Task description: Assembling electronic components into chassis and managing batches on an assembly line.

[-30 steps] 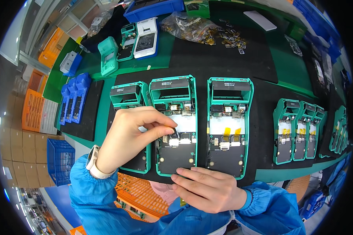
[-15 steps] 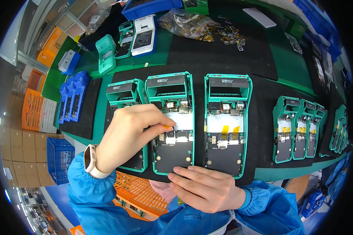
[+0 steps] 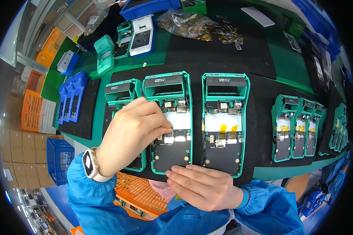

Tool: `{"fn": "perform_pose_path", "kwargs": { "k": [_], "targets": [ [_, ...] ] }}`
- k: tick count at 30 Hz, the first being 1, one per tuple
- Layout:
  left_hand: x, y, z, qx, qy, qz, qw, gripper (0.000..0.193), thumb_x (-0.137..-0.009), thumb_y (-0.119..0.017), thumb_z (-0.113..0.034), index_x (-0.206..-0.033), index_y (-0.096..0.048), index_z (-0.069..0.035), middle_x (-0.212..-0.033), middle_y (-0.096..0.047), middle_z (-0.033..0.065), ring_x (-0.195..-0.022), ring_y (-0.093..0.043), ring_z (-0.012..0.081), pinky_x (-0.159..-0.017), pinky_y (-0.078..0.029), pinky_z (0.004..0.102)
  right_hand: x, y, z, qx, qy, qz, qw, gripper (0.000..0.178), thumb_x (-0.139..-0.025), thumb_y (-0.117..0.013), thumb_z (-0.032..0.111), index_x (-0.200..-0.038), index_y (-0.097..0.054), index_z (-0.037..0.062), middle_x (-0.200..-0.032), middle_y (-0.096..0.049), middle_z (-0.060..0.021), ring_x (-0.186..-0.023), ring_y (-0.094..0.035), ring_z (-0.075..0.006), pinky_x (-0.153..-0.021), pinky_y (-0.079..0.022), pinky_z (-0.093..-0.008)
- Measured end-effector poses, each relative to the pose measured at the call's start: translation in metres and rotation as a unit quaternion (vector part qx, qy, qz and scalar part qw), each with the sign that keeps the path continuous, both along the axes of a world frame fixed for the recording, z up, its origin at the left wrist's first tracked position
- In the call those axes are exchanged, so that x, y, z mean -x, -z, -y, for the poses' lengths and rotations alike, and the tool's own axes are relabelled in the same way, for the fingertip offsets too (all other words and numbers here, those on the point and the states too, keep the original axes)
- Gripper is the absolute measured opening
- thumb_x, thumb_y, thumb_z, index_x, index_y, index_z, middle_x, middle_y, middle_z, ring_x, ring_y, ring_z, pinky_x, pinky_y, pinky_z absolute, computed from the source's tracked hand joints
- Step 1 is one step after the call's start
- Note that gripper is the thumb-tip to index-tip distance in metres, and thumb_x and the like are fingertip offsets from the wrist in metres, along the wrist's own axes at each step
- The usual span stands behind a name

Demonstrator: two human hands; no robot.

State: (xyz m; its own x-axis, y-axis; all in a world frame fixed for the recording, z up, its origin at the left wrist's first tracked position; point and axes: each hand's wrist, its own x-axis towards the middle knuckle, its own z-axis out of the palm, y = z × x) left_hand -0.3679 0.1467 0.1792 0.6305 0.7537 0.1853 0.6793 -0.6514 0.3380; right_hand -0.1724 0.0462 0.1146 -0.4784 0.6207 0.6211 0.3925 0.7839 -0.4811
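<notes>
My left hand [image 3: 135, 127] is closed in a pinch over the middle open-backed green device housing [image 3: 170, 154]. A bit of yellow tape [image 3: 169, 129] shows at its fingertips, just above the metal card slots on the black board. My right hand [image 3: 204, 187] lies with fingers stretched out at the near edge of that housing, holding nothing. To the right, a like housing [image 3: 222, 158] has two yellow tape tabs [image 3: 228, 128] standing over its card slots. Another green housing [image 3: 123, 89] is partly hidden behind my left hand.
Several more green housings [image 3: 284, 129] stand at the right. Blue housings [image 3: 72, 98] lie on a black mat at the left. At the back are a plastic bag [image 3: 184, 24], a pile of small cards [image 3: 230, 37] and a white device [image 3: 142, 36]. An orange crate [image 3: 145, 196] sits below the table edge.
My left fingertips have shifted slightly over the card slots, and less yellow tape shows between them. My right hand stays at the near edge. The whole view has moved a little.
</notes>
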Motion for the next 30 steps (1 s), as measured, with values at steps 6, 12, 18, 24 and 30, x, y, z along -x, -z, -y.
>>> {"fn": "perform_pose_path", "kwargs": {
  "k": [6, 12, 18, 24, 30],
  "targets": [
    [0.000, -0.004, 0.009, -0.017, 0.026, -0.036, 0.999, 0.016, -0.069, -0.077, -0.006, -0.085, -0.072, -0.006, -0.080, -0.061, 0.0025, -0.076, -0.057, 0.0218, -0.066, -0.047, 0.0328, 0.002, 0.006, 0.002, 0.001, 0.008, -0.003, 1.000, 0.015, -0.084, -0.063, 0.012, -0.094, -0.072, 0.0052, -0.107, -0.072, -0.0071, -0.107, -0.068, -0.0171, -0.093, -0.055, -0.0297],
    [-0.002, 0.002, 0.028, -0.124, 0.030, -0.086, 0.988, 0.027, -0.067, -0.075, -0.004, -0.094, -0.072, -0.005, -0.083, -0.063, 0.0021, -0.075, -0.057, 0.0200, -0.064, -0.046, 0.0326, 0.003, 0.005, 0.000, -0.011, 0.022, -0.008, 1.000, 0.014, -0.083, -0.063, 0.011, -0.093, -0.072, 0.0051, -0.106, -0.072, -0.0067, -0.105, -0.068, -0.0169, -0.092, -0.056, -0.0295],
    [0.001, -0.004, 0.027, -0.131, 0.026, -0.065, 0.989, 0.031, -0.066, -0.080, -0.014, -0.095, -0.072, -0.005, -0.087, -0.065, 0.0020, -0.075, -0.059, 0.0213, -0.066, -0.047, 0.0317, 0.002, 0.007, 0.000, -0.011, 0.010, -0.022, 1.000, 0.016, -0.083, -0.063, 0.010, -0.096, -0.071, 0.0043, -0.103, -0.073, -0.0070, -0.102, -0.069, -0.0179, -0.090, -0.057, -0.0299],
    [-0.002, -0.026, 0.059, 0.108, 0.113, 0.081, 0.984, 0.048, -0.061, -0.088, -0.043, -0.090, -0.072, -0.009, -0.085, -0.066, 0.0015, -0.074, -0.062, 0.0190, -0.061, -0.047, 0.0285, 0.000, 0.001, 0.000, 0.045, 0.008, -0.089, 0.995, 0.018, -0.081, -0.065, 0.009, -0.098, -0.067, 0.0031, -0.097, -0.073, -0.0108, -0.096, -0.072, -0.0240, -0.085, -0.059, -0.0342],
    [-0.001, -0.020, 0.066, 0.062, 0.117, 0.077, 0.988, 0.022, -0.072, -0.081, -0.018, -0.088, -0.069, -0.008, -0.086, -0.066, 0.0045, -0.074, -0.063, 0.0204, -0.063, -0.051, 0.0296, 0.002, 0.006, 0.002, 0.058, -0.003, -0.135, 0.989, 0.015, -0.080, -0.066, 0.010, -0.092, -0.062, 0.0033, -0.097, -0.072, -0.0117, -0.095, -0.072, -0.0269, -0.084, -0.059, -0.0354]
  ]
}}
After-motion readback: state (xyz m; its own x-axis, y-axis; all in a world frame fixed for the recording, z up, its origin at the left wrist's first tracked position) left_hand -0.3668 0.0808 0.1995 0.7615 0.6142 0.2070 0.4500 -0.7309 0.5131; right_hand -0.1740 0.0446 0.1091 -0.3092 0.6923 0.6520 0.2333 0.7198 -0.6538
